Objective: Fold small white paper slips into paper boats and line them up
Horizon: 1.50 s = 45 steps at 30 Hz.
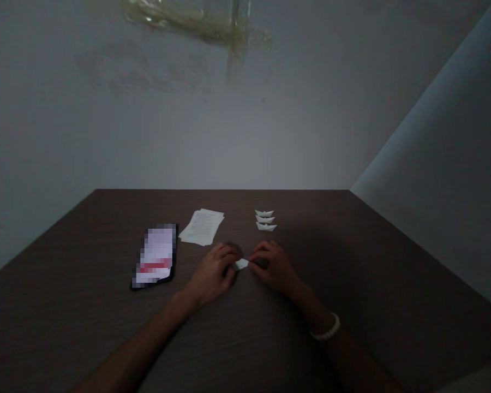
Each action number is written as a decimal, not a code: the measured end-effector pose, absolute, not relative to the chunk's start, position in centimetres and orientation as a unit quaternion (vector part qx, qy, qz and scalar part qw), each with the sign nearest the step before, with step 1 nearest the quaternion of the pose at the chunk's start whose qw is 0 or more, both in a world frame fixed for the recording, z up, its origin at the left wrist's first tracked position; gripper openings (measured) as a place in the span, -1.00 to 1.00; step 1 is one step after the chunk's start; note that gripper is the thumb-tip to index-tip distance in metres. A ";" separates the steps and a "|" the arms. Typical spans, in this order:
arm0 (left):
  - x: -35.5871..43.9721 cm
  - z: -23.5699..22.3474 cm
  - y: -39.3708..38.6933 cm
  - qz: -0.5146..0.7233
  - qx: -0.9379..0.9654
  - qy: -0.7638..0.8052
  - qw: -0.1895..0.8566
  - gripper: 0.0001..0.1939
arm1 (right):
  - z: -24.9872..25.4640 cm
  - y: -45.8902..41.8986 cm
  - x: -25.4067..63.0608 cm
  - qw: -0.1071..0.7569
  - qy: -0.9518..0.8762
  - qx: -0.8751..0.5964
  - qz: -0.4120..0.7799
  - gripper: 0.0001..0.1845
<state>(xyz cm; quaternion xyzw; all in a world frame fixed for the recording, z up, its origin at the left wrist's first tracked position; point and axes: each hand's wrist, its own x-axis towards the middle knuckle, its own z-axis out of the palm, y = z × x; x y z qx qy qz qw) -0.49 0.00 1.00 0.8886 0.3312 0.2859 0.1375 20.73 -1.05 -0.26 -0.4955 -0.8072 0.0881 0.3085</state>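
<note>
A small folded piece of white paper [241, 264] is pinched between my two hands, low over the dark table. My left hand [217, 271] grips its left side with thumb and fingers. At its right end, the thumb and fingertips of my right hand [276, 266] close on the paper. Much of the paper is hidden by my fingers, so its full shape cannot be made out. Beyond my right hand, three small white paper boats [265, 220] stand in a column, one behind another.
A loose stack of printed paper sheets [202, 227] lies beyond my left hand. Left of that hand rests a phone [155, 255] with a lit, blurred screen. The brown table [237, 338] reaches back to a stained grey wall [229, 136]. A white beaded bracelet [327, 330] circles my right wrist.
</note>
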 end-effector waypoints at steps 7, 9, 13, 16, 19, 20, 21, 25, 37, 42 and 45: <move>-0.5 0.6 0.4 0.290 0.877 0.357 0.140 -0.62 | -0.3 -0.9 20.9 0.322 -0.795 -0.509 0.072 -0.95; -0.4 0.5 0.4 0.300 0.873 0.355 0.146 -0.63 | -0.2 -0.9 20.9 0.331 -0.789 -0.514 0.059 -0.94; -0.3 0.3 0.5 0.302 0.870 0.354 0.162 -0.67 | 0.0 -1.1 20.8 0.328 -0.801 -0.497 0.062 -0.93; -0.3 0.1 0.5 0.309 0.868 0.354 0.162 -0.70 | 0.0 -1.2 20.7 0.311 -0.821 -0.471 0.080 -0.88; -0.3 0.1 0.4 0.312 0.870 0.343 0.166 -0.71 | -0.1 -1.2 20.8 0.304 -0.826 -0.469 0.079 -0.87; -0.4 0.2 0.4 0.313 0.871 0.339 0.168 -0.71 | -0.1 -1.1 20.8 0.303 -0.826 -0.469 0.077 -0.87; -0.4 0.3 0.4 0.313 0.872 0.335 0.170 -0.71 | 0.0 -1.2 20.8 0.302 -0.825 -0.472 0.075 -0.87; -0.5 0.6 0.2 0.302 0.877 0.327 0.182 -0.68 | 0.3 -1.3 20.9 0.290 -0.822 -0.487 0.062 -0.92; -0.6 0.1 0.4 0.293 0.879 0.323 0.193 -0.68 | 0.6 -1.4 21.4 0.249 -0.853 -0.456 0.045 -0.75; -0.6 0.0 0.4 0.291 0.880 0.324 0.188 -0.71 | 0.4 -1.3 21.4 0.256 -0.856 -0.448 0.027 -0.83; -0.6 0.1 0.5 0.294 0.880 0.322 0.187 -0.76 | 0.5 -1.4 21.3 0.257 -0.860 -0.440 0.027 -0.84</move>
